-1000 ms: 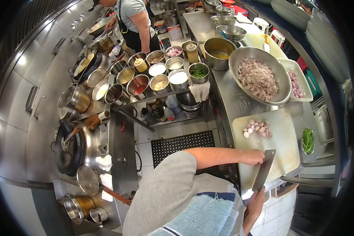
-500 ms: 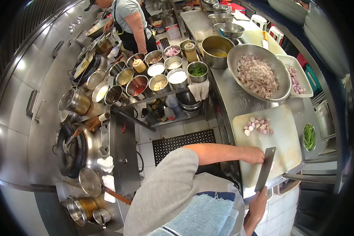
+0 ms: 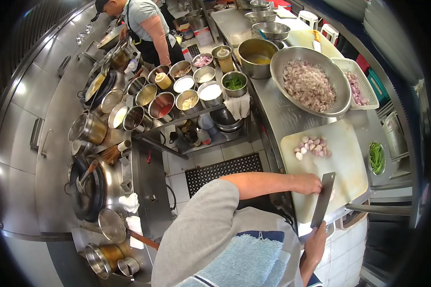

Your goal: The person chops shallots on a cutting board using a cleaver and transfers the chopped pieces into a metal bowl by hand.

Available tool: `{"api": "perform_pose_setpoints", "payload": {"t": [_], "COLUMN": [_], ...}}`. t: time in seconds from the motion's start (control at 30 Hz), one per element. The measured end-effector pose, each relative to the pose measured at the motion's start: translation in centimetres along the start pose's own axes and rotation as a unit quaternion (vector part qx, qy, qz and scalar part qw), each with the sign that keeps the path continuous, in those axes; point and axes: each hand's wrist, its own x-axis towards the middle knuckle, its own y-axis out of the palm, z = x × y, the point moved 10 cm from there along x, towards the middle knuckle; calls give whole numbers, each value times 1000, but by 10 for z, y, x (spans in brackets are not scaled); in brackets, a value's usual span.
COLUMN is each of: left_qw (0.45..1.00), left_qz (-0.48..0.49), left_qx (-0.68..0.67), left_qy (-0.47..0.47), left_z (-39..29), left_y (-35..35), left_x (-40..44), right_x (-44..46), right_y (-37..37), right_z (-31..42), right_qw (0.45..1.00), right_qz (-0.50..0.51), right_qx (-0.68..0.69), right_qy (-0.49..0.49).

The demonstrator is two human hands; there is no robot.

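My right hand (image 3: 314, 245) is closed round the handle end of a cleaver (image 3: 323, 201), its blade tilted up over a pale cutting board (image 3: 352, 165). Close against the blade's left side, my left hand (image 3: 307, 183) has its fingers curled down on a shallot, mostly hidden by the hand and blade. Some pale pink bits (image 3: 333, 194) show just past the blade. Farther up the board lies a small pile of peeled shallots (image 3: 313, 146).
Beyond the board stand a large steel bowl of chopped shallots (image 3: 309, 86) and a white basket (image 3: 371, 98) with more. Green stalks (image 3: 377, 159) sit in a dish on the right. Sauce pots (image 3: 163, 105) crowd the shelf at left; a co-worker (image 3: 151, 31) stands behind them.
The whole view has shifted slightly. Both hands and the cleaver stay in nearly the same place over the board. The co-worker's head shows more at the top left.
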Motion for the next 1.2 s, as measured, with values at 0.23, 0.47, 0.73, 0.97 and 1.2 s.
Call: {"api": "perform_pose_setpoints", "payload": {"t": [0.23,0.47,0.73,0.97,1.2], "left_qw": [1000,1000,999,995,1000], "left_qz": [-15,-26,22,87,18], "left_qx": [-3,-5,29,50,-5], "left_qy": [9,7,-6,-11,-9], "left_z": [-1,-4,1,0,-7], "left_y": [-1,-4,7,11,-17], "left_x": [-1,-4,-1,-6,-3], "right_x": [-3,-7,-7,3,-13], "right_y": [5,-3,-5,1,-12], "right_z": [-7,4,3,-7,5], "right_qw": [1000,1000,1000,999,996], "right_qz": [-25,-15,-26,-20,-6], "right_qx": [-2,-12,-3,22,90], "right_qy": [-19,1,-15,20,11]}}
